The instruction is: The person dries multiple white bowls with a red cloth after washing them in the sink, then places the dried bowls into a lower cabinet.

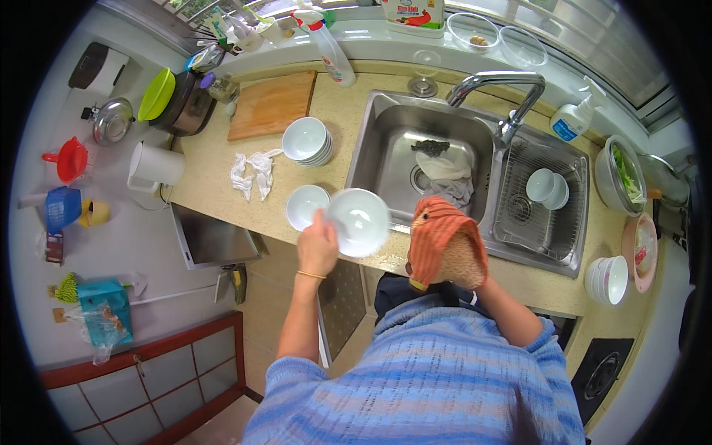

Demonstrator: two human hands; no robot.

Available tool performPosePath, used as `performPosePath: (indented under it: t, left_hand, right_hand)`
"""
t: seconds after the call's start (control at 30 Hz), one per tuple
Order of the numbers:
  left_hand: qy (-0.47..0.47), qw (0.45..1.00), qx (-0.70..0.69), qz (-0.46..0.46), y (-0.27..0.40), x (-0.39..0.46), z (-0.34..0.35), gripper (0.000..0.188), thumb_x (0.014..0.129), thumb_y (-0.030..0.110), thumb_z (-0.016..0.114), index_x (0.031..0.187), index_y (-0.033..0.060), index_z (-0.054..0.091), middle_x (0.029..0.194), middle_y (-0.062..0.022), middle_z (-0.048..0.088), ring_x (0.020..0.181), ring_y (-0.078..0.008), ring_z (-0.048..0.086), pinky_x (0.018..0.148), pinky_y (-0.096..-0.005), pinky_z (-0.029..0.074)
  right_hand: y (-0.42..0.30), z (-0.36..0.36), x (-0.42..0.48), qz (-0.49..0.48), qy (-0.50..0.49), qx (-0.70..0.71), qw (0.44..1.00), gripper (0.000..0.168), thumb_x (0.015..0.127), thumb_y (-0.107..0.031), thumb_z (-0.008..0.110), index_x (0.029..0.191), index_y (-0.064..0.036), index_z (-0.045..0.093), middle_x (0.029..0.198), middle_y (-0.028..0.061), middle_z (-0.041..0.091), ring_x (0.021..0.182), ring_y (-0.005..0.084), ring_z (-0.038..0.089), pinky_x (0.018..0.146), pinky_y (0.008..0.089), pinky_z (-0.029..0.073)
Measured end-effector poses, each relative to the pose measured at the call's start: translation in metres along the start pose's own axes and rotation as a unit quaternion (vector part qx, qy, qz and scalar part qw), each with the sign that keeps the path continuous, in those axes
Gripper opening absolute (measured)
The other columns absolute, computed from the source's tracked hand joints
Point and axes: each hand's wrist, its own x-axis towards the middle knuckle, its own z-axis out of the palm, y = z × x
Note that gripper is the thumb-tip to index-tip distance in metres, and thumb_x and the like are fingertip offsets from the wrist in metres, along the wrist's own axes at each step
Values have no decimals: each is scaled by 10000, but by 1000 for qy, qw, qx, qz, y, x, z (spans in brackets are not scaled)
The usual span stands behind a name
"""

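Note:
A white bowl (360, 221), slightly blurred, is pinched at its left rim by my left hand (318, 245) over the counter's front edge. Just behind that hand, another white bowl (305, 207) sits on the counter. Farther back stands a stack of white bowls (306, 138). My right hand (490, 290) holds an orange striped cloth (431, 233) with a beige terry side; the cloth is draped over the hand and hides the fingers. Cloth and hand are in front of the steel sink (384, 139), apart from the held bowl.
White crumpled cloths (253, 172) and a wooden cutting board (275, 105) lie left. Wet rags (448, 178) lie in the sink beneath the faucet (523, 83). Two bowls (542, 186) rest in the right basin's wire rack (517, 228). More stacked bowls (612, 281) stand at right.

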Motion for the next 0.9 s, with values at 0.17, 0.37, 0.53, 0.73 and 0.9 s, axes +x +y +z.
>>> performPosePath:
  t: [0.17,0.37,0.53,0.73,0.9]
  left_hand:
    - [139,982,44,-121,-99,20,8,248,804,121,441,1023,4,455,746,-248,587,706,-429,559,618,-502,422]
    - [50,973,88,-207,-143,43,28,285,768,184,414,990,31,508,823,-253,598,789,-429,570,708,-495,437]
    - [-12,978,122,-171,-176,48,31,331,797,264,439,984,3,523,896,-251,591,867,-407,562,739,-488,421]
    - [171,984,-50,-21,-9,87,33,358,863,316,497,1026,6,575,788,-124,602,707,-240,562,639,-351,441]
    - [-282,857,-420,98,222,77,162,284,872,237,519,1058,37,600,989,-74,618,890,-134,569,746,-258,446]
  right_hand:
    - [-20,-3,-13,54,-10,-157,986,591,821,-249,596,1314,-79,317,1293,94,408,1152,206,445,988,341,355]
    - [-70,3,-37,-6,16,-412,911,638,709,-236,719,1257,-95,422,1223,57,489,1137,180,457,963,297,363]
    - [-49,-34,-69,-32,99,-534,839,838,572,-437,778,1257,-108,425,1263,57,446,1225,239,360,1044,353,241]
    - [-52,-59,-108,-33,183,-324,928,698,695,-438,668,1266,-131,409,1263,57,449,1200,246,386,1048,386,231]
    - [-50,-83,-137,-52,263,-651,710,725,676,-471,657,1263,-132,400,1272,83,429,1188,258,389,1031,396,252]
